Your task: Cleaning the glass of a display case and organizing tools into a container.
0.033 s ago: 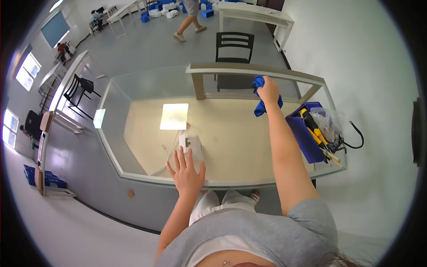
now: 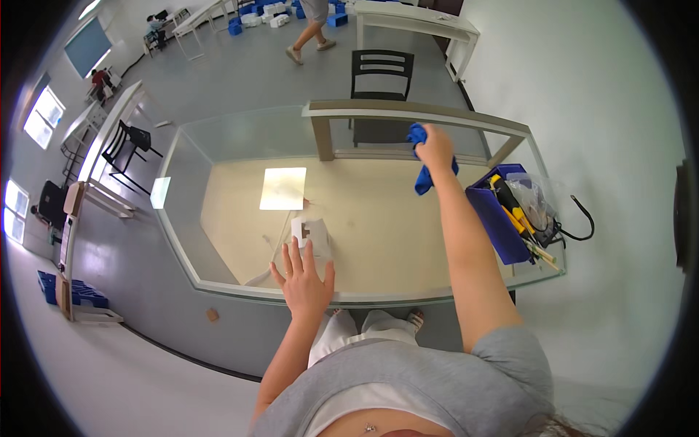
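My right hand (image 2: 435, 151) is closed around a crumpled blue cloth (image 2: 424, 180), held at the far right part of a glass-topped display case (image 2: 375, 298), beside its raised far frame. Part of the cloth dangles below the fingers; whether it touches the glass I cannot tell. Fingers spread, my left hand (image 2: 306, 285) is over the case's near edge and holds nothing. Just beyond its fingertips, a small white box (image 2: 317, 231) with a cutout shows inside the case, seen through the glass, with a thin pale cable (image 2: 279, 244) next to it.
At the case's right end stands a blue bin (image 2: 502, 229) of yellow-and-black-handled tools and a clear plastic bag (image 2: 536, 207). A black chair (image 2: 381, 76) is behind the case. A person (image 2: 313, 33) walks farther back, near blue and white bins. White tables line the left.
The view has shifted very slightly. My right hand and the blue cloth have come a touch nearer; my left hand keeps its spread pose.
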Demonstrator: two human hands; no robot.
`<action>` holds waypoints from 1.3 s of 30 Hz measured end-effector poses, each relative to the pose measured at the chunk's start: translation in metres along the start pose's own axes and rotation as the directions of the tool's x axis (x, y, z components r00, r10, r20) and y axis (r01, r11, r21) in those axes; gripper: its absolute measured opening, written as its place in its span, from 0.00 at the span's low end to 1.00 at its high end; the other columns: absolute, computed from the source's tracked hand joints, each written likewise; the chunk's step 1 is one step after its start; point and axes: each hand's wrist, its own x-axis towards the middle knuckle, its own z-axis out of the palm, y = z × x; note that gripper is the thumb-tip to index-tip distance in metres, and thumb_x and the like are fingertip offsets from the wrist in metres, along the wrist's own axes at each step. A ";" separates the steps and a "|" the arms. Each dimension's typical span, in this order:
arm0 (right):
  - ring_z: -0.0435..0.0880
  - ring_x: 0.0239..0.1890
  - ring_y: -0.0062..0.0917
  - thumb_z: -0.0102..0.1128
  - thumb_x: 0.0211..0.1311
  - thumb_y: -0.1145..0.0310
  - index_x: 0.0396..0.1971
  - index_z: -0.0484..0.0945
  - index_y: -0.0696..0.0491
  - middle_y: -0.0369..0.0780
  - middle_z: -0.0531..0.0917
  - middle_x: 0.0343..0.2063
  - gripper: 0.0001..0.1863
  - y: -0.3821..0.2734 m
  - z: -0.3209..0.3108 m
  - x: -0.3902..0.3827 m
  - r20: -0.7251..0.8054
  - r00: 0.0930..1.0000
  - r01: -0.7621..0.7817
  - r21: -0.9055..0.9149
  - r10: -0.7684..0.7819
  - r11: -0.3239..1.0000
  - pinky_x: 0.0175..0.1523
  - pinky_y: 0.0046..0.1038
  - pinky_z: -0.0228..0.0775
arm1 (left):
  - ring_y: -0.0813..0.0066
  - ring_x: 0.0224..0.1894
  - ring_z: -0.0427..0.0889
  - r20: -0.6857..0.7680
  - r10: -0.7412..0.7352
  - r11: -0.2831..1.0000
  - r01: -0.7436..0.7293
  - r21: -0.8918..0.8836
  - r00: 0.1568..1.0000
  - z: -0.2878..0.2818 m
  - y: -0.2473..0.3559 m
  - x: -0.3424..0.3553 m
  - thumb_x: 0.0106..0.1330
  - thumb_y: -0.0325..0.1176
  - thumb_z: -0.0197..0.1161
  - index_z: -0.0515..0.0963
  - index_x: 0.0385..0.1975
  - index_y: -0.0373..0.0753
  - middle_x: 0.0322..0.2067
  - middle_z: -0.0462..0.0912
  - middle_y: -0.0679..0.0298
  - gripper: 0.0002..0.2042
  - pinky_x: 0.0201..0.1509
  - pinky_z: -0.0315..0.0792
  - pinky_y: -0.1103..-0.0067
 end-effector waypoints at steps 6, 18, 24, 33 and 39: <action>0.78 0.45 0.41 0.62 0.44 0.73 0.43 0.76 0.49 0.43 0.80 0.38 0.21 -0.053 -0.044 -0.071 0.085 0.984 0.141 0.160 -0.156 0.977 0.48 0.38 0.72 | 0.52 0.71 0.54 -0.015 0.022 0.997 -0.021 0.069 1.000 0.001 -0.008 0.000 0.66 0.48 0.54 0.66 0.63 0.40 0.67 0.60 0.52 0.28 0.71 0.39 0.49; 0.77 0.43 0.43 0.61 0.50 0.71 0.46 0.72 0.53 0.47 0.78 0.39 0.20 0.005 0.003 -0.002 -0.045 0.996 -0.081 -0.234 0.072 0.969 0.49 0.41 0.71 | 0.56 0.71 0.54 -0.009 -0.014 1.000 0.014 0.015 1.000 0.002 -0.004 -0.005 0.66 0.48 0.55 0.68 0.61 0.42 0.67 0.61 0.56 0.26 0.72 0.40 0.53; 0.78 0.45 0.41 0.60 0.45 0.72 0.40 0.78 0.49 0.44 0.81 0.38 0.17 -0.017 0.001 0.010 0.111 0.986 -0.127 0.029 0.124 0.991 0.49 0.39 0.72 | 0.57 0.70 0.56 0.007 -0.021 1.000 0.021 -0.017 1.000 -0.001 -0.001 -0.002 0.65 0.45 0.56 0.69 0.60 0.41 0.66 0.63 0.58 0.25 0.72 0.41 0.53; 0.77 0.51 0.36 0.64 0.33 0.74 0.41 0.80 0.45 0.38 0.80 0.46 0.26 -0.147 -0.096 -0.177 0.337 0.575 0.399 0.680 -0.745 0.615 0.54 0.37 0.71 | 0.54 0.70 0.56 -0.152 0.033 0.991 -0.052 -0.123 0.988 -0.001 -0.008 0.000 0.65 0.39 0.57 0.58 0.66 0.36 0.65 0.63 0.54 0.30 0.71 0.45 0.57; 0.75 0.52 0.39 0.64 0.36 0.75 0.48 0.76 0.46 0.40 0.79 0.47 0.30 -0.099 -0.099 -0.146 0.320 0.732 0.460 0.418 -0.601 0.783 0.56 0.38 0.69 | 0.54 0.69 0.57 -0.166 0.023 0.986 -0.050 -0.159 0.986 -0.002 -0.008 -0.001 0.63 0.39 0.58 0.60 0.65 0.36 0.64 0.65 0.55 0.30 0.71 0.46 0.56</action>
